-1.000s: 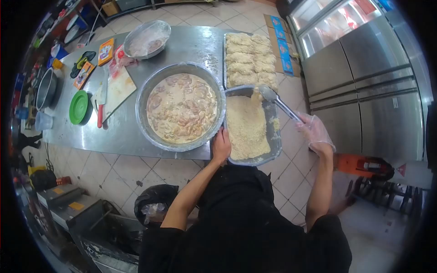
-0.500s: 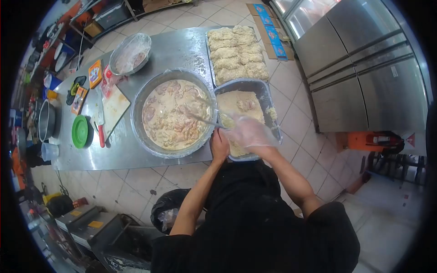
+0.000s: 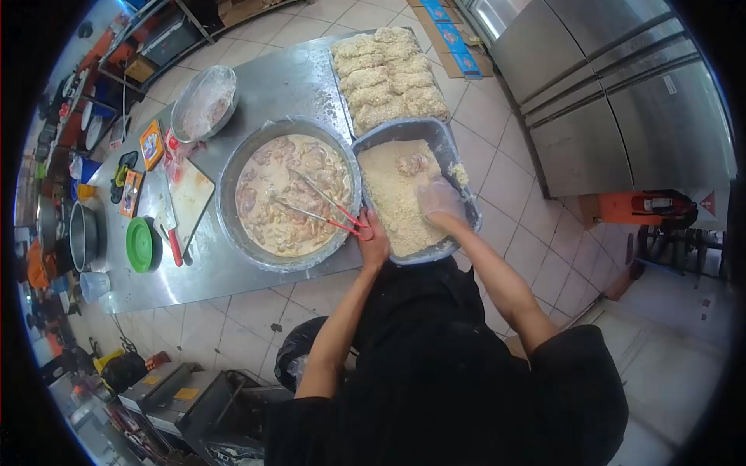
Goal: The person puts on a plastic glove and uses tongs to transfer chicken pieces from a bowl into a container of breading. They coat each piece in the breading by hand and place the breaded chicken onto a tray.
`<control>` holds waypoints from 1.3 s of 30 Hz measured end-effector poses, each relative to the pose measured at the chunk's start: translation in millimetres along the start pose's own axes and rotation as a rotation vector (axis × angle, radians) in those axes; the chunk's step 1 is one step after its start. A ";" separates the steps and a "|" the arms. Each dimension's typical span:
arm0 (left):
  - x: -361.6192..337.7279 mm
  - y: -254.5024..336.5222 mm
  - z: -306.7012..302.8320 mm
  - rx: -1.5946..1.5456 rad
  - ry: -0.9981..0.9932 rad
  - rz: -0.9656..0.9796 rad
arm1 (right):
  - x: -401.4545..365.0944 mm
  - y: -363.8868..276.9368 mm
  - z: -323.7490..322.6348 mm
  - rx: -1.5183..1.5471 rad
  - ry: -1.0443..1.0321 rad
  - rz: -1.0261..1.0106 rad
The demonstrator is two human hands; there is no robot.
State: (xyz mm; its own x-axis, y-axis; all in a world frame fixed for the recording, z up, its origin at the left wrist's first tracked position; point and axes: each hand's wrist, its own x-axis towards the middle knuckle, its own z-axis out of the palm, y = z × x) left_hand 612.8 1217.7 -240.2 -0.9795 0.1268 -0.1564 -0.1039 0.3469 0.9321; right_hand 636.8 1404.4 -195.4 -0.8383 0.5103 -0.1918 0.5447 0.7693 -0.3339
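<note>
My left hand (image 3: 374, 241) is closed around the red handles of metal tongs (image 3: 334, 223) at the right rim of a large round bowl (image 3: 227, 221). The tongs' two arms lie spread over raw meat pieces (image 3: 284, 190) in pale, wet batter. Beside the bowl, my right hand (image 3: 440, 200), in a clear plastic glove, is down in a grey tub (image 3: 452, 147) of breadcrumbs (image 3: 388, 198). Its fingers are blurred and partly hidden. A crumb-covered piece of meat (image 3: 413, 163) lies just beyond that hand.
Behind the tub, a tray of breaded pieces (image 3: 388, 81) is filled in rows. To the left are a plastic-lined bowl (image 3: 203, 105), a cutting board (image 3: 194, 190), a red-handled knife (image 3: 174, 241) and a green lid (image 3: 139, 244). Steel refrigerators (image 3: 594, 93) stand at right.
My right hand has moved from beside the tongs into the tub's crumbs. The tongs now lie further over the bowl, arms spread, with my left hand on their handles.
</note>
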 end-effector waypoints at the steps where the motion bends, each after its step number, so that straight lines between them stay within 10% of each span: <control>1: 0.5 -0.7 -1.9 -0.003 -0.006 -0.008 | -3.9 8.4 21.8 -0.005 0.172 -0.104; 9: 1.0 -2.9 -1.7 -0.023 -0.009 0.006 | -12.1 -6.8 7.1 0.345 -0.139 0.374; 16: 1.1 -7.0 -3.4 -0.042 -0.035 -0.014 | 14.4 0.2 -1.8 1.396 -0.159 0.614; 20: -2.4 1.2 -5.8 0.001 -0.009 -0.043 | 33.1 -16.2 -48.3 0.166 -0.087 0.135; 32: -3.5 6.1 -8.6 0.016 -0.054 -0.174 | 121.3 -9.9 19.5 -0.031 -0.171 -0.583; 39: 0.1 16.3 -10.9 -0.020 -0.065 -0.217 | 58.0 -15.6 13.6 -0.159 -0.214 -0.475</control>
State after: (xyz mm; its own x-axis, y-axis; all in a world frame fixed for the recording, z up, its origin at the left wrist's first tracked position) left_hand 609.2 1213.3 -221.5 -0.9206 0.1113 -0.3743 -0.3151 0.3547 0.8803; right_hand 579.4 1416.8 -213.8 -0.9699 0.0152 -0.2430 0.0873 0.9533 -0.2890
